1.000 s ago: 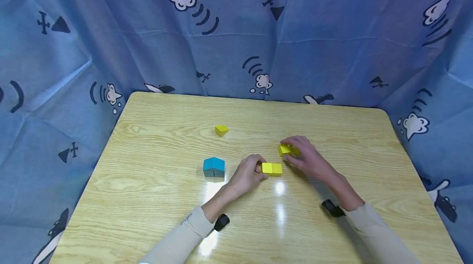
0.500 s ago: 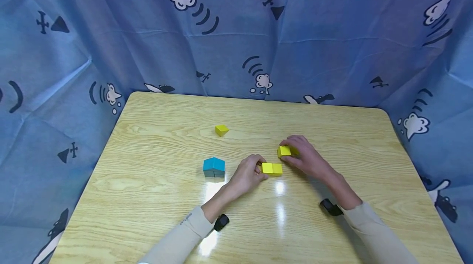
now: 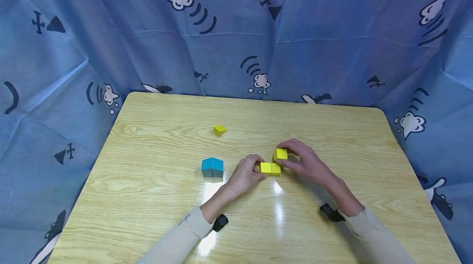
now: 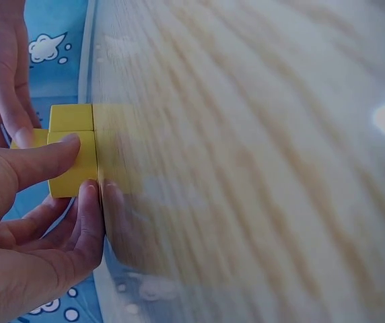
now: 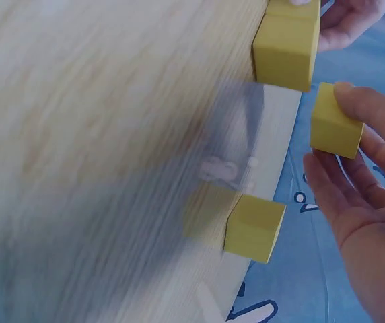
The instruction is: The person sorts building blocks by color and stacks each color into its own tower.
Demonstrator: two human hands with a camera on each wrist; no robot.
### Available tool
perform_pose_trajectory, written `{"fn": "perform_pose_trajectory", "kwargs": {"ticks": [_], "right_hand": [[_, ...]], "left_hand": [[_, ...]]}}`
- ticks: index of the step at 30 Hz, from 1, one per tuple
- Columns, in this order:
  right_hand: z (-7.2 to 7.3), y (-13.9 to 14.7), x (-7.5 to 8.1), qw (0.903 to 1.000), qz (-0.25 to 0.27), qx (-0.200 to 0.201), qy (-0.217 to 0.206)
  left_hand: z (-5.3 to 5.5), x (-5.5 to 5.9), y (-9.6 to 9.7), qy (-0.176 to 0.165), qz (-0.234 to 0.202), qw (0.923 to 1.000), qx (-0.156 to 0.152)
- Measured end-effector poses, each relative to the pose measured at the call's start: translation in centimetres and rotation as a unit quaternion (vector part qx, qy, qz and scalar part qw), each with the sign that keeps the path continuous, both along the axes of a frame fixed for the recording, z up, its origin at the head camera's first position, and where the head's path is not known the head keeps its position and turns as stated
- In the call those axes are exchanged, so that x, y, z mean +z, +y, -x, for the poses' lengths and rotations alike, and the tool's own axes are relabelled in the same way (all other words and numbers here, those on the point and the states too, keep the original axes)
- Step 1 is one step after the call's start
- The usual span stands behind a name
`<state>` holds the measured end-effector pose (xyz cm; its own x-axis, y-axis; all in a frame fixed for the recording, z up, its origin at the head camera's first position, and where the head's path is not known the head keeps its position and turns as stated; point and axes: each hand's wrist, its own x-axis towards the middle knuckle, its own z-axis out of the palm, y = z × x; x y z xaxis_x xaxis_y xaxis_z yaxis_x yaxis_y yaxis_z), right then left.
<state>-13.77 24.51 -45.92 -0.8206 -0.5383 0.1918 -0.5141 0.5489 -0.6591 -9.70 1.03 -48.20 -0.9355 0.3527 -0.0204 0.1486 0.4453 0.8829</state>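
Observation:
Two yellow cubes stand side by side on the wooden table. My left hand pinches the left cube of this pair; in the left wrist view its thumb lies along that cube's side. A third yellow cube sits between the thumb and fingers of my right hand. In the right wrist view that held cube is off the table, near the end of the pair. Another yellow block stands on the table below the right hand, hidden in the head view.
Left of the left hand stands a teal house-shaped block pair. A yellow wedge-like block lies farther back. Blue patterned curtains surround the table's back and sides.
My right hand has lifted its yellow cube and brought it left and nearer, close behind the right end of the pair. The left hand stays on its cube.

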Motion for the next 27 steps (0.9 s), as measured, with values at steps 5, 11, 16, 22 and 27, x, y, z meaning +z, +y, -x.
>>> {"fn": "perform_pose_trajectory", "kwargs": {"ticks": [5, 11, 16, 22, 27], "right_hand": [[-0.5, -0.5, 0.1, 0.9993, 0.030, 0.015, -0.015], [-1.0, -1.2, 0.0, 0.9985, 0.043, 0.029, -0.017], [-1.1, -1.9, -0.4, 0.9975, 0.047, 0.049, -0.018], [-1.2, -2.5, -0.7, 0.9956, 0.054, 0.076, -0.009], [-1.3, -2.7, -0.8, 0.9945, 0.063, 0.082, -0.014]], "left_hand": [[0.0, 0.0, 0.0, 0.003, 0.003, 1.0000, -0.001], [0.1, -0.2, 0.0, 0.011, 0.009, 0.9999, -0.004], [0.1, -0.2, 0.0, 0.011, 0.010, 0.9999, -0.006], [0.1, -0.1, 0.0, 0.011, 0.004, 0.9999, -0.011], [0.1, -0.1, -0.1, 0.014, 0.005, 0.9998, -0.010]]}}
